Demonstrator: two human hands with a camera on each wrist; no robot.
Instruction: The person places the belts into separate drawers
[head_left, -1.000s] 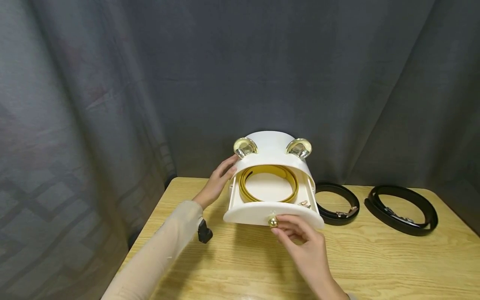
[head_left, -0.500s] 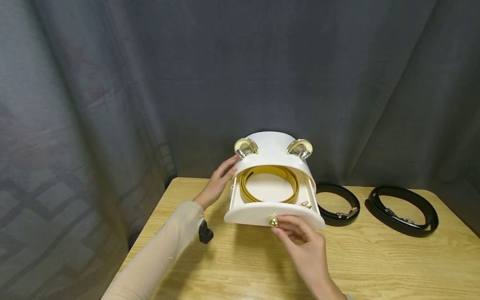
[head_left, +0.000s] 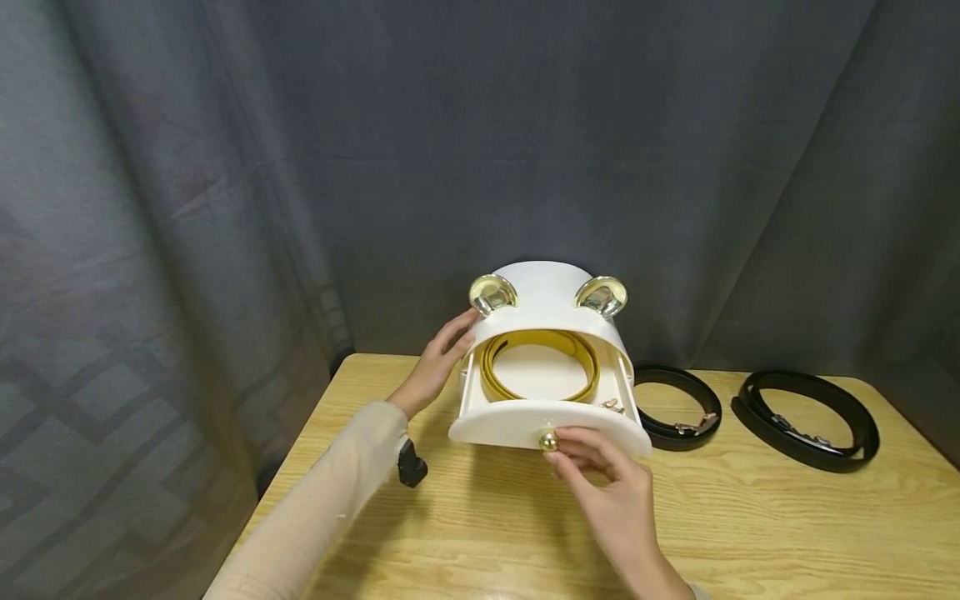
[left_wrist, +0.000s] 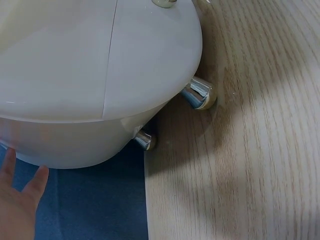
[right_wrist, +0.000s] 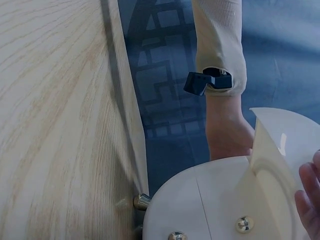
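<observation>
Pinching the small gold knob (head_left: 548,440) at frame centre, the right hand (head_left: 611,492) holds the curved drawer (head_left: 547,425) pulled out, while the left hand (head_left: 437,362), fingers straight, presses the side of the glossy white round box (head_left: 543,304), seemingly to steady it. Inside the drawer lies a coiled yellow belt (head_left: 540,367). Two black leather belts (head_left: 678,408) (head_left: 806,421) lie coiled at right on the pale wood-grain tabletop (head_left: 480,517).

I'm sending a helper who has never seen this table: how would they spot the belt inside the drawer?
On the wooden table stands a white round box with two gold ears. Its open drawer, whose gold knob the right hand pinches, holds a coiled belt. It is yellow; the two coiled beside the box are black.
</observation>
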